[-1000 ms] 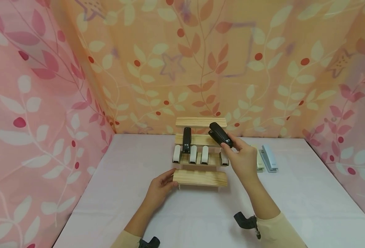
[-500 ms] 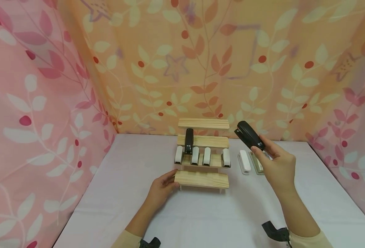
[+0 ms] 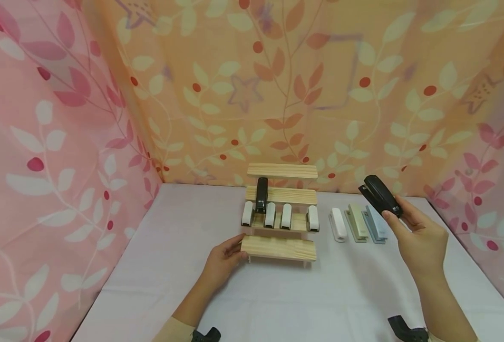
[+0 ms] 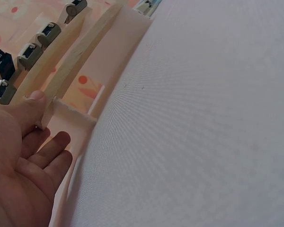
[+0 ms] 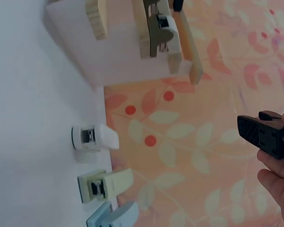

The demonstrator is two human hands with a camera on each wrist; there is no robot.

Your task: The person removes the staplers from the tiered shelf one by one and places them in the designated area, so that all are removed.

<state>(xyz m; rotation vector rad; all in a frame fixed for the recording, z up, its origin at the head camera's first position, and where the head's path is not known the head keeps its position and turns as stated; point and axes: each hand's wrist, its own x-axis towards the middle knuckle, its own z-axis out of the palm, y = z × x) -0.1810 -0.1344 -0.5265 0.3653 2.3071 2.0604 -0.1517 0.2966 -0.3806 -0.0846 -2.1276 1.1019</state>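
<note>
My right hand [image 3: 423, 244] holds a black stapler [image 3: 380, 195] up off the table at the right, pinched between thumb and fingers. The same black stapler [image 5: 267, 135] shows at the right edge of the right wrist view. My left hand [image 3: 222, 261] grips the left end of the lowest step of a tiered wooden rack [image 3: 278, 248], thumb on top and fingers at its edge. On the rack's second step stand several white staplers [image 3: 285, 216]. One more black stapler [image 3: 261, 194] stands on the third step, near its left end.
Right of the rack, a white stapler [image 3: 338, 224], a pale green stapler [image 3: 357, 223] and a light blue stapler [image 3: 375, 225] stand in a row on the white-covered table [image 3: 170, 228]. A patterned curtain [image 3: 218, 118] hangs close behind the rack.
My right hand has carried the black stapler from over the rack to the right, past the row of staplers, uncovering them. My left hand keeps its hold on the rack.
</note>
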